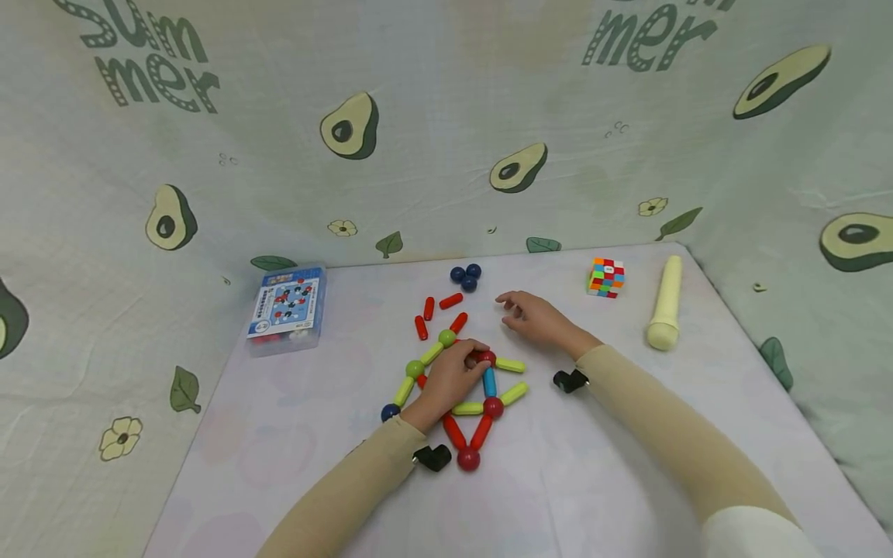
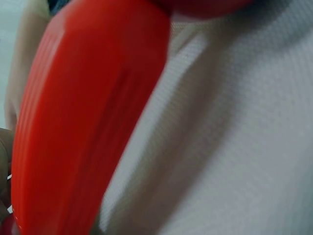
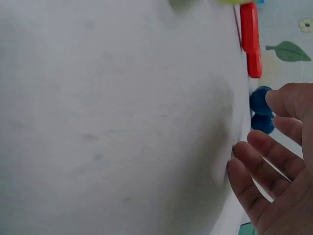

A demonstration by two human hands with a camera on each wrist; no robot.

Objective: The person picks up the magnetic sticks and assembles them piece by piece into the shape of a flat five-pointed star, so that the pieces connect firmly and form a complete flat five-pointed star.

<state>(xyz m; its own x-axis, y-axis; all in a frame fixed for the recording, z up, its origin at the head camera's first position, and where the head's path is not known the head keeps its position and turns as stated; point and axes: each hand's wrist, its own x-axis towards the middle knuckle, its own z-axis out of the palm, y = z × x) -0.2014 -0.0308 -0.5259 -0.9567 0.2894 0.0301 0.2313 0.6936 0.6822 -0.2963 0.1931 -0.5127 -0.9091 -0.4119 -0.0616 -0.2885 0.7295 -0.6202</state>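
Note:
My left hand (image 1: 452, 380) reaches over a figure built of coloured rods and balls, its thumb and fingers pinching a dark red ball (image 1: 487, 357). From that ball run a yellow-green rod (image 1: 511, 364) and a blue rod (image 1: 490, 383), which leads down to another red ball (image 1: 493, 408). Two red rods meet at the lowest red ball (image 1: 469, 459). On the left side, green balls (image 1: 415, 370) join yellow-green rods down to a dark blue ball (image 1: 391, 412). My left hand covers the middle. Held off to the right, my right hand (image 1: 537, 318) has loosely bent fingers and holds nothing.
Loose red rods (image 1: 429, 308) lie behind the figure, with three dark blue balls (image 1: 469, 284) farther back. A clear plastic box (image 1: 286, 310) stands at the back left. Toward the right are a puzzle cube (image 1: 606, 278) and a pale yellow stick with a rounded end (image 1: 666, 306).

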